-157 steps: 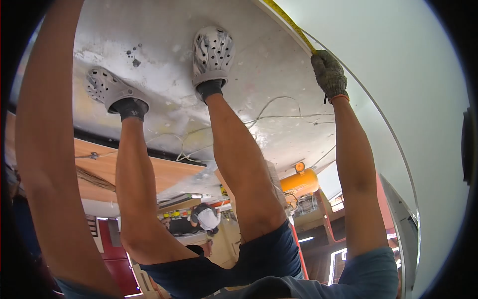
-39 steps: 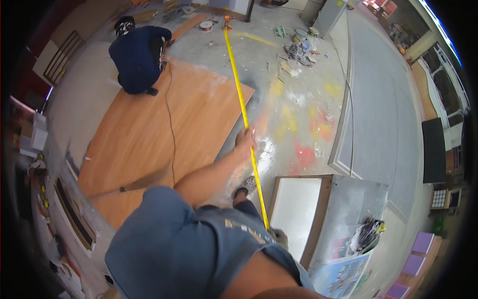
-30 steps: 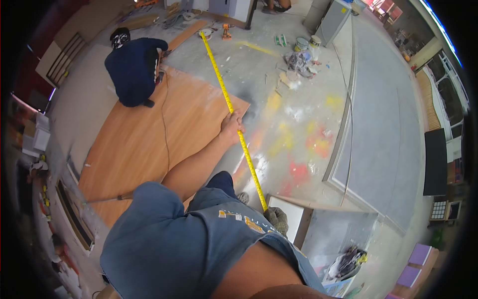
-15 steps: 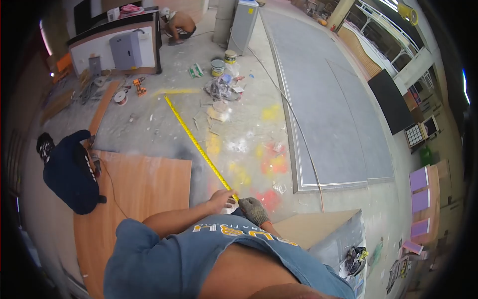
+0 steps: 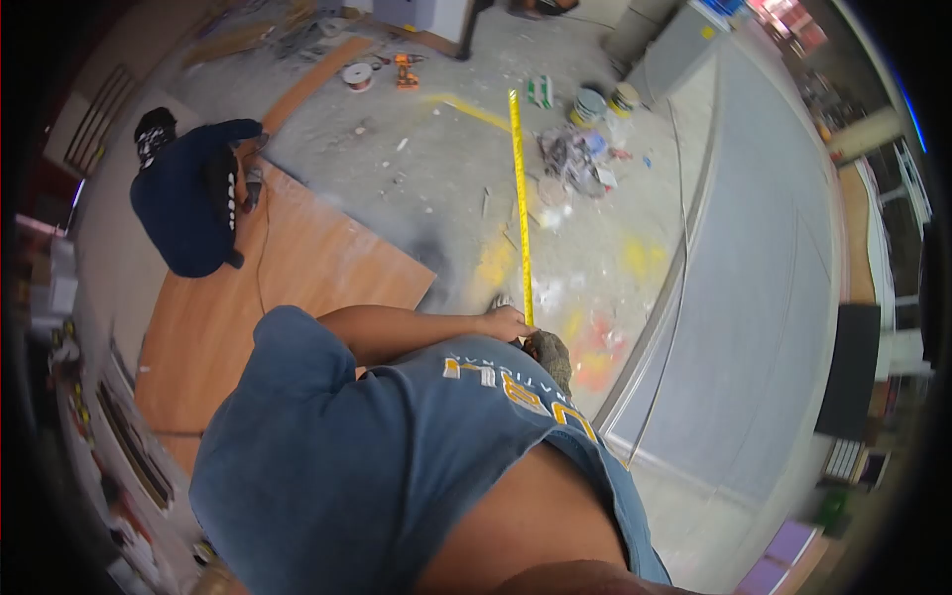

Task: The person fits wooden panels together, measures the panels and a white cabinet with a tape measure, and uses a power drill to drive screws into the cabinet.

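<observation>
A long yellow tape measure [image 5: 522,198] is drawn out, its blade reaching straight away from my body over the concrete floor. Bare fingers of my left hand [image 5: 507,324] close on the blade at its near end. Right beside it, my right hand [image 5: 551,357], in a grey knitted glove, is closed around the same end of the tape measure. The tape's case is hidden by the hands, which are held close in front of my shirt.
At left, a person [image 5: 193,198] crouches by a wood-look sheet [image 5: 297,258] with a cord across it. Farther off are an orange drill [image 5: 407,71], a wire spool [image 5: 358,77], buckets [image 5: 588,105] and crumpled plastic [image 5: 575,159]. A grey platform [image 5: 754,297] lies right.
The view has turned, so the extended tape now points nearly straight ahead instead of slanting left. Both hands remain together at its near end.
</observation>
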`<state>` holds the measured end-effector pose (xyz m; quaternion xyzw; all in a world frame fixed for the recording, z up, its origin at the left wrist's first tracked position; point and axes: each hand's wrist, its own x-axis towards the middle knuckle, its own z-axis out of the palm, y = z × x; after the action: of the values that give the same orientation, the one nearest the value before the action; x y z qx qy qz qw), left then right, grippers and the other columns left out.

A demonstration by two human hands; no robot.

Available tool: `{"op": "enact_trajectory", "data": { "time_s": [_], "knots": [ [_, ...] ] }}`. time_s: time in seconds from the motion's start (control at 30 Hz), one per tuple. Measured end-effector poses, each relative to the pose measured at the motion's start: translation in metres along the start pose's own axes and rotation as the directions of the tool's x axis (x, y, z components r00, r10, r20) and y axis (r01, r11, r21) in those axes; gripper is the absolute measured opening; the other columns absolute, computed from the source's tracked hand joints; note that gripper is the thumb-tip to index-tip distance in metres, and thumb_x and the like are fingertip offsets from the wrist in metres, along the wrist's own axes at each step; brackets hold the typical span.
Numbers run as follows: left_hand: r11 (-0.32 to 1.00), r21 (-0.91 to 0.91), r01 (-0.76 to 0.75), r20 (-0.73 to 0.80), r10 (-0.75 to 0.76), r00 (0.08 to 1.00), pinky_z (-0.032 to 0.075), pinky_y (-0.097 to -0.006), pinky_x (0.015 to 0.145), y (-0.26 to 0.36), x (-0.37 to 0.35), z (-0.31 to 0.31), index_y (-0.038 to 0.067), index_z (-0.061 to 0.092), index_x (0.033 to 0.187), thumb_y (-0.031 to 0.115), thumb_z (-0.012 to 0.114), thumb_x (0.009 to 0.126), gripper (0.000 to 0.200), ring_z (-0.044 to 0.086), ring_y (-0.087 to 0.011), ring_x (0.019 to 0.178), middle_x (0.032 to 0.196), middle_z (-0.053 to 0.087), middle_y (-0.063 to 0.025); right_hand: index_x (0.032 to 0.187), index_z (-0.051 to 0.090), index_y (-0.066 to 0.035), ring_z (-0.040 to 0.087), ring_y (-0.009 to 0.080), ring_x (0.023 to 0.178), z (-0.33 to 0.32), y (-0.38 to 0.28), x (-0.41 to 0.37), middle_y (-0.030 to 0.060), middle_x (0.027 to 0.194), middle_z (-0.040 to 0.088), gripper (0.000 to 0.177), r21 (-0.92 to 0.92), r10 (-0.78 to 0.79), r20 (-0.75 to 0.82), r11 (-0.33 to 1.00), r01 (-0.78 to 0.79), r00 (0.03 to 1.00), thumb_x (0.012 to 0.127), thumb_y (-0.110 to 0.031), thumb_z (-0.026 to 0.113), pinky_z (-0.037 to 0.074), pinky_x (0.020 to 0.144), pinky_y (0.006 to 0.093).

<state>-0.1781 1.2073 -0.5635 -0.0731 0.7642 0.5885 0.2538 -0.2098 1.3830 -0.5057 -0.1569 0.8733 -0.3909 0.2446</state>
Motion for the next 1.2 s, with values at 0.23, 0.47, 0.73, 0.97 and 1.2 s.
{"op": "enact_trajectory", "data": {
  "time_s": [0.23, 0.47, 0.73, 0.97, 1.2],
  "knots": [
    [0.473, -0.778, -0.414, -0.494, -0.053, 0.868, 0.047, -0.031, 0.073, 0.077, 0.057, -0.091, 0.008, 0.062, 0.109, 0.044, 0.052, 0.091, 0.041, 0.057, -0.0153, 0.087, 0.093, 0.061, -0.0033, 0.093, 0.056, -0.007, 0.052, 0.0127, 0.059, -0.048, -0.049, 0.146, 0.0034, 0.069, 0.054, 0.023, 0.259, -0.277, 0.254, 0.943, 0.211, 0.926, 0.086, -0.029, 0.054, 0.042, 0.052, 0.0277],
    [0.575, -0.817, -0.049, -0.192, -0.191, 0.963, 0.037, -0.0418, 0.093, 0.079, 0.059, -0.128, 0.013, 0.034, 0.138, 0.055, 0.053, 0.088, 0.068, 0.044, -0.0234, 0.115, 0.132, 0.042, -0.0099, 0.106, 0.054, -0.012, 0.052, 0.0124, 0.052, -0.052, -0.108, 0.239, 0.0026, 0.07, 0.055, 0.03, 0.338, 0.118, 0.458, 0.893, -0.296, 0.881, 0.087, -0.036, 0.056, 0.041, 0.039, 0.0272],
    [0.22, -0.974, -0.06, -0.117, -0.258, 0.959, 0.047, -0.0347, 0.081, 0.011, 0.115, -0.272, 0.015, 0.036, 0.136, 0.06, 0.053, 0.086, 0.069, 0.051, -0.0223, 0.103, 0.121, 0.049, -0.0125, 0.099, 0.053, -0.011, 0.049, 0.012, 0.051, -0.001, -0.196, 0.391, 0.0016, 0.067, 0.051, 0.03, 0.292, 0.093, 0.509, 0.916, -0.273, 0.856, 0.087, -0.038, 0.058, 0.039, 0.043, 0.0267],
    [0.103, -0.973, -0.205, -0.221, -0.178, 0.959, 0.049, -0.0371, 0.08, 0.022, 0.127, -0.463, 0.015, 0.06, 0.112, 0.055, 0.049, 0.09, 0.047, 0.058, -0.0217, 0.094, 0.109, 0.059, -0.0062, 0.13, 0.043, -0.003, 0.059, 0.0211, 0.097, 0.088, -0.263, 0.529, 0.0149, 0.107, 0.061, 0.056, 0.048, -0.376, 0.524, 0.909, 0.414, 0.764, 0.088, -0.037, 0.058, 0.048, 0.083, 0.0319],
    [0.028, -0.949, -0.313, -0.311, -0.221, 0.924, 0.053, -0.0409, 0.08, -0.03, 0.101, -0.661, 0.011, 0.054, 0.114, 0.035, 0.056, 0.092, 0.032, 0.06, -0.0238, 0.095, 0.102, 0.061, -0.0091, 0.127, 0.046, -0.006, 0.06, 0.0172, 0.088, 0.173, -0.451, 0.643, 0.009, 0.098, 0.061, 0.045, 0.376, -0.334, 0.638, 0.921, 0.098, 0.693, 0.088, -0.025, 0.061, 0.051, 0.072, 0.0315]
  ]
}}
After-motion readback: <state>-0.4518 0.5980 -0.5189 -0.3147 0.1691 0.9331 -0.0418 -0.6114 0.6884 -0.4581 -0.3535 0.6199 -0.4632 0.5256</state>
